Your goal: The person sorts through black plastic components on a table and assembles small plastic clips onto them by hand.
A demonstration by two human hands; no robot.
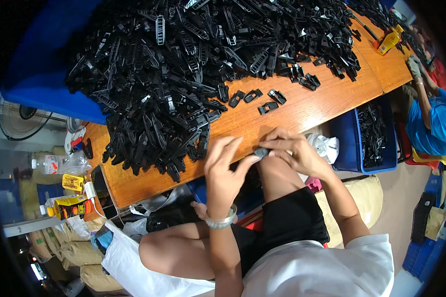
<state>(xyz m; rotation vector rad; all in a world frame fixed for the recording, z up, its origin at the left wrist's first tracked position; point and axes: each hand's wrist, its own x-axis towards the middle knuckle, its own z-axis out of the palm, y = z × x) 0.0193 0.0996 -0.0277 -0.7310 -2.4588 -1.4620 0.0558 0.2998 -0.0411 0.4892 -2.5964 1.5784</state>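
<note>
In front of the table's near edge, above my knee, my right hand (288, 150) pinches a small dark grey piece (261, 153) between thumb and fingers; its exact kind is too small to make out. My left hand (225, 166), with a pale bangle at the wrist, is just left of it. Its fingers stand apart from the thumb, whose tip lies close to the piece; I cannot tell if they touch. Beyond my hands, several loose black plastic clip-like parts (268, 108) lie on the wooden table (302, 111), beside a large heap of similar black parts (163, 74).
A blue crate (354, 143) holding black parts stands right of the table, next to a white plastic bag (324, 147). A yellow bottle (390, 39) is on the far right of the tabletop. Another person in a blue shirt (433, 116) works there. Left stands a fan (22, 119).
</note>
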